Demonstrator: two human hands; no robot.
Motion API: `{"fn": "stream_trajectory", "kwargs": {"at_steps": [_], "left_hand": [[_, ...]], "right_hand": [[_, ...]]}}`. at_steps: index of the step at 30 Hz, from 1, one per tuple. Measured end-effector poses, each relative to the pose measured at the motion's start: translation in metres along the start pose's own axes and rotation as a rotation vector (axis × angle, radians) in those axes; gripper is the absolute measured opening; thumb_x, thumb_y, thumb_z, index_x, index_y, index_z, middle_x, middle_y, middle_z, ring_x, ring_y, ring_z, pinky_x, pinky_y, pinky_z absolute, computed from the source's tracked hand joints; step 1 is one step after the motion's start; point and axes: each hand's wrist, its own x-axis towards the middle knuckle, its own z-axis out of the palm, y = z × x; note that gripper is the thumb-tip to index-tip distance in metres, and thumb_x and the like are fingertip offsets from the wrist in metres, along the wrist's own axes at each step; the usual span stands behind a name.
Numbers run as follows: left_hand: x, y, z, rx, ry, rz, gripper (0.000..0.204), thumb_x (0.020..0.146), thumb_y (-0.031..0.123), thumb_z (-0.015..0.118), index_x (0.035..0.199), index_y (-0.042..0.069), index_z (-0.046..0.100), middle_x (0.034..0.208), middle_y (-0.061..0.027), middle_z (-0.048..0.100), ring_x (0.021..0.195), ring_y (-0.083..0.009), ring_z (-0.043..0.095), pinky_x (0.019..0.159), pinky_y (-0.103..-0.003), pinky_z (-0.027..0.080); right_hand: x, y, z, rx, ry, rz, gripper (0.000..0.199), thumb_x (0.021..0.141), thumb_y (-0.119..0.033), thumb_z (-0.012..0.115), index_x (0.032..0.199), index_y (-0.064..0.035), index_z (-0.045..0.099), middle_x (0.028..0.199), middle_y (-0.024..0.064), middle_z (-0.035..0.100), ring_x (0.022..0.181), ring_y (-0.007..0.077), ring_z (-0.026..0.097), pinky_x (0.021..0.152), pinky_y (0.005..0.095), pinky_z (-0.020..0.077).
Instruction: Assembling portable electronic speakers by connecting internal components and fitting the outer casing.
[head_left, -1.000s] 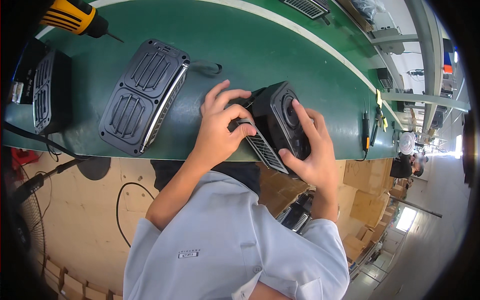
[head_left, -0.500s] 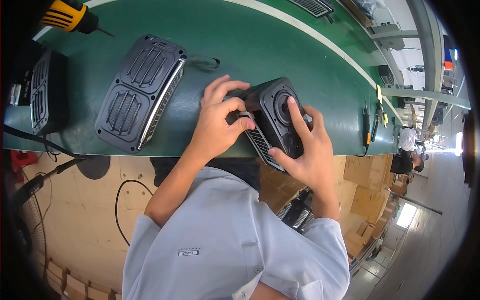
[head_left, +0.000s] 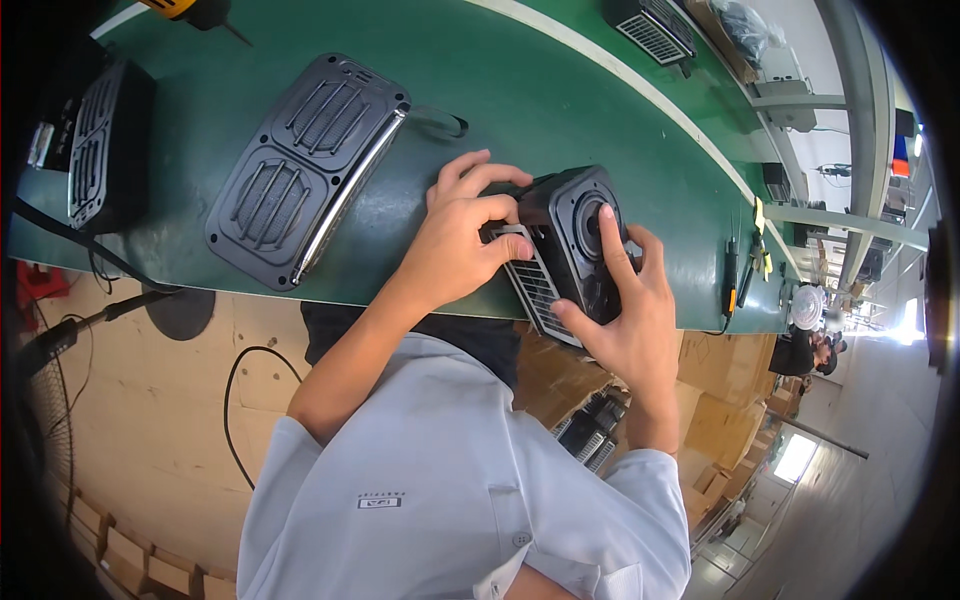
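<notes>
Near the bench's front edge, a black box-shaped speaker point(head_left: 574, 215) with a round driver on its face is tilted between my two hands. Along its near left side lies a gridded panel point(head_left: 541, 290), silver-edged, that looks like a solar panel. My left hand point(head_left: 468, 238) pinches the panel's upper end between thumb and fingers. My right hand point(head_left: 632, 298) grips the speaker, one finger over the driver and the thumb by the panel's lower end. Left of my hands lies a larger black speaker point(head_left: 305, 170) with two grilles and a strap.
Another black speaker point(head_left: 105, 145) stands at the far left, near a yellow and black power driver point(head_left: 195, 12). A panelled unit point(head_left: 655, 32) sits across the green bench point(head_left: 420, 60). Hand tools point(head_left: 738, 275) lie at right. Cardboard point(head_left: 720, 350) and several dark parts are below the bench edge.
The view has shifted, so the bench items sit differently in it. The gridded panel shows more of its face now. Both hands keep their hold.
</notes>
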Motion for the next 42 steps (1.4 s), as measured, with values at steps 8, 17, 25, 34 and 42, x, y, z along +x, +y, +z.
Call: {"fn": "stream_trajectory", "kwargs": {"at_steps": [8, 17, 25, 34, 42], "left_hand": [[0.002, 0.001, -0.002, -0.001, -0.026, -0.012, 0.026, 0.074, 0.023, 0.086, 0.077, 0.005, 0.069, 0.135, 0.0010, 0.065, 0.145, -0.0381, 0.035, 0.115, -0.052, 0.029], [0.003, -0.001, -0.002, -0.013, -0.043, -0.008, 0.025, 0.075, 0.023, 0.086, 0.081, 0.003, 0.072, 0.135, 0.0010, 0.066, 0.144, -0.0377, 0.038, 0.114, -0.052, 0.031], [0.002, -0.006, 0.002, -0.062, -0.031, -0.013, 0.028, 0.075, 0.024, 0.086, 0.081, 0.003, 0.069, 0.135, -0.0005, 0.066, 0.143, -0.0380, 0.038, 0.115, -0.051, 0.031], [0.001, 0.001, 0.006, -0.426, 0.073, -0.108, 0.028, 0.076, 0.012, 0.086, 0.094, 0.002, 0.067, 0.128, -0.0064, 0.067, 0.120, -0.0310, 0.062, 0.102, -0.038, 0.048], [0.001, -0.006, -0.031, 0.063, 0.121, 0.065, 0.022, 0.081, 0.004, 0.079, 0.102, 0.005, 0.075, 0.098, -0.0070, 0.070, 0.092, -0.0229, 0.065, 0.079, -0.035, 0.052]], "right_hand": [[0.002, -0.001, 0.000, -0.014, 0.030, -0.004, 0.096, 0.066, -0.029, 0.084, 0.155, -0.0158, 0.052, 0.136, 0.0239, 0.054, 0.106, 0.0401, 0.067, 0.088, 0.0439, 0.0571], [0.002, -0.003, -0.002, 0.007, 0.022, -0.004, 0.092, 0.066, -0.027, 0.083, 0.153, -0.0164, 0.055, 0.133, 0.0238, 0.056, 0.105, 0.0384, 0.067, 0.088, 0.0436, 0.0568], [0.004, -0.001, 0.002, -0.040, 0.036, -0.022, 0.091, 0.066, -0.029, 0.084, 0.152, -0.0178, 0.056, 0.133, 0.0238, 0.056, 0.103, 0.0396, 0.067, 0.086, 0.0439, 0.0565], [0.002, -0.002, 0.005, -0.121, 0.038, -0.054, 0.092, 0.068, -0.036, 0.087, 0.152, -0.0198, 0.055, 0.135, 0.0246, 0.054, 0.108, 0.0416, 0.064, 0.089, 0.0466, 0.0550], [0.002, 0.009, 0.008, -0.134, 0.010, -0.110, 0.099, 0.064, -0.041, 0.090, 0.154, -0.0226, 0.053, 0.139, 0.0234, 0.051, 0.111, 0.0415, 0.062, 0.090, 0.0475, 0.0544]]}}
